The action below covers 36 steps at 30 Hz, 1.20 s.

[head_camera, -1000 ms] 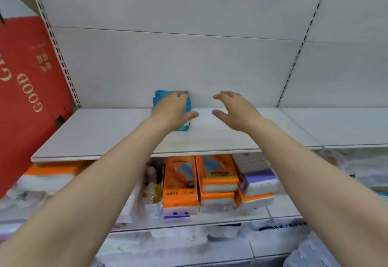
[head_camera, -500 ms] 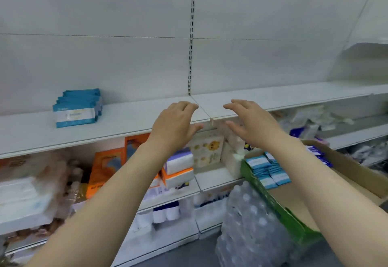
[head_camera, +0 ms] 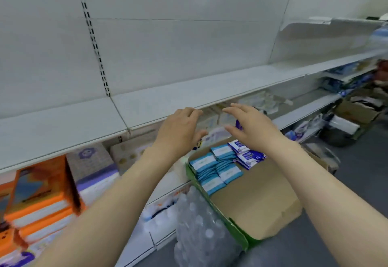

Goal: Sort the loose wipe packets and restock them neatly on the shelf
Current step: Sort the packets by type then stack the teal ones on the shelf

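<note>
A cardboard box [head_camera: 262, 199] with a green outer side stands below the white shelf [head_camera: 189, 92]. In its far end lie light blue wipe packets [head_camera: 218, 168] in rows and dark blue and white wipe packets [head_camera: 247, 154] beside them. My left hand [head_camera: 180, 128] and my right hand [head_camera: 249, 126] hover side by side above the box's far end, in front of the shelf edge. Both hands have relaxed, slightly bent fingers and hold nothing. The stack of packets placed on the shelf is out of view.
Orange tissue packs [head_camera: 35, 199] and a purple tissue pack [head_camera: 92, 168] fill the lower shelf at left. A wrapped case of water bottles [head_camera: 201, 229] stands left of the box. More boxes and bags [head_camera: 352, 117] crowd the floor at far right.
The view has swung right and down, away from the blue stack on the shelf. Both empty hands have moved from the shelf toward the box of packets.
</note>
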### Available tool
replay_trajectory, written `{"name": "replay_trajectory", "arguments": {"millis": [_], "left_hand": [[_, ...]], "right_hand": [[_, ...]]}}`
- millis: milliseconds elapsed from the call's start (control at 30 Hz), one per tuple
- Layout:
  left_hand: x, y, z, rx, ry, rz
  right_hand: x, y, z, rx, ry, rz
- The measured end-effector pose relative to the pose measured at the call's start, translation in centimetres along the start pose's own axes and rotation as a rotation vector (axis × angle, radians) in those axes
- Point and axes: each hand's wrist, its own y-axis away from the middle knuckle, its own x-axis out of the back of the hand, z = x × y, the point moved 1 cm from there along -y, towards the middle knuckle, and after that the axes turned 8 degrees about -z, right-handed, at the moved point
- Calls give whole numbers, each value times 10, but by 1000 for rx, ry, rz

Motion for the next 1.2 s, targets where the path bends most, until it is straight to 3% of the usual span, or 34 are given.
{"name": "replay_trajectory", "arguments": {"millis": [200,333,667,867,1067,1133,1200], "left_hand": [[-85,-82,7,44,88,-162],[-157,-106,2,141,119,-324],[-337,-113,14,596,337,-636],[-387,-95,26,797,456,-645],[-409,-85,27,923,459,-610],[-414,-84,28,950,465,-584],[-419,-84,30,979,483,-541]], "right_hand": [[-52,-48,96,-55,-22,-121],[-127,-70,157,-70,-73,-327],[-323,-126,253,62,-123,-866],[-383,-138,274,147,-104,-861],[-405,-128,293,25,-66,-829],[-401,-128,299,-43,-243,-797],[-387,-128,300,-201,-595,-788]]}}
